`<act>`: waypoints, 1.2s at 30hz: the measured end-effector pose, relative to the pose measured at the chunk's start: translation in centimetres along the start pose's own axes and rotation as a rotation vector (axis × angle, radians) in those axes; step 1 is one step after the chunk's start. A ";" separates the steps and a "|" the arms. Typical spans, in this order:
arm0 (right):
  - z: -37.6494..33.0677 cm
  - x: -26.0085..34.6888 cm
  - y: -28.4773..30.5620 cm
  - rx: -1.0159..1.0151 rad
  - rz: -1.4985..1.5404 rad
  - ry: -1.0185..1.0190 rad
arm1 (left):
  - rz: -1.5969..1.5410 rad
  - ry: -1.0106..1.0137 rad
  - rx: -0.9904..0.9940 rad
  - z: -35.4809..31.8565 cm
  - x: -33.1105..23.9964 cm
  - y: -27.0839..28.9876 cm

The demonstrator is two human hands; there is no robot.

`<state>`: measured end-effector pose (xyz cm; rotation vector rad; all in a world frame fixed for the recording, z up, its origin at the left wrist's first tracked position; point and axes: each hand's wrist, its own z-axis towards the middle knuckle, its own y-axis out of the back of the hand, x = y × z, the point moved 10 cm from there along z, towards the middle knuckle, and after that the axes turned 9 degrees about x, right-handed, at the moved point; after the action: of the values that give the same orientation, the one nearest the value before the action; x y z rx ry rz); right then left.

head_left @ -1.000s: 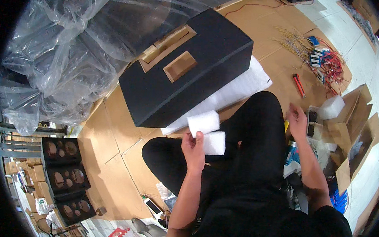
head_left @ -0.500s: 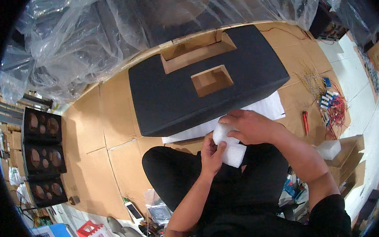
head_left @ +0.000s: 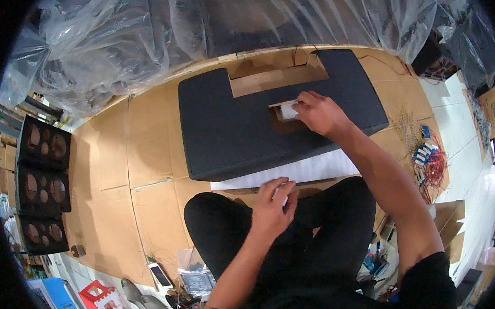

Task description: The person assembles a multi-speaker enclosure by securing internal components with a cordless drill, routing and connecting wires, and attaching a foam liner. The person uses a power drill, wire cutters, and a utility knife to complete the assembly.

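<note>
A black box-shaped cabinet (head_left: pixel 232 131) lies in front of me, with a wide notch (head_left: pixel 280 80) at its far edge and a rectangular hole nearer its middle. At that hole my right hand (head_left: pixel 318 112) grips a white foam piece (head_left: pixel 287 110), which sits partly inside the opening. My left hand (head_left: pixel 274 207) hovers over my lap with its fingers curled. A bit of white shows between those fingers, apparently another foam piece (head_left: pixel 284 201), mostly hidden by them. Beneath the cabinet's near side lies a white sheet (head_left: pixel 291 176).
Cardboard (head_left: pixel 108 163) covers the floor. Bundled red wires with blue connectors (head_left: pixel 428 157) lie to the right, by an open carton (head_left: pixel 450 223). Black panels with round holes (head_left: pixel 43 184) stand left. A phone (head_left: pixel 161 275) lies lower left. Clear plastic sheeting (head_left: pixel 124 33) drapes across the back.
My hands, together on the white foam before, have parted. The right one has carried a foam piece forward to the cabinet's hole; the left stays above my lap. The view has shifted slightly.
</note>
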<state>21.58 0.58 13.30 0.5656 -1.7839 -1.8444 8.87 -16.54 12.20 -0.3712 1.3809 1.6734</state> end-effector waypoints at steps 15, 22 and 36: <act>-0.6 -1.6 0.6 -0.019 0.006 -0.137 | 0.509 0.085 0.324 20.2 6.7 -1.2; 0.5 -1.2 -0.1 0.091 -0.074 -0.242 | 0.555 0.112 0.324 20.8 7.3 -2.1; 0.4 -3.7 0.1 0.051 0.064 -0.264 | 0.552 0.139 0.310 20.8 7.7 -1.9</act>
<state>24.21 3.17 13.22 0.2893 -1.9981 -1.9048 12.43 5.40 12.42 0.0878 1.9387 1.8425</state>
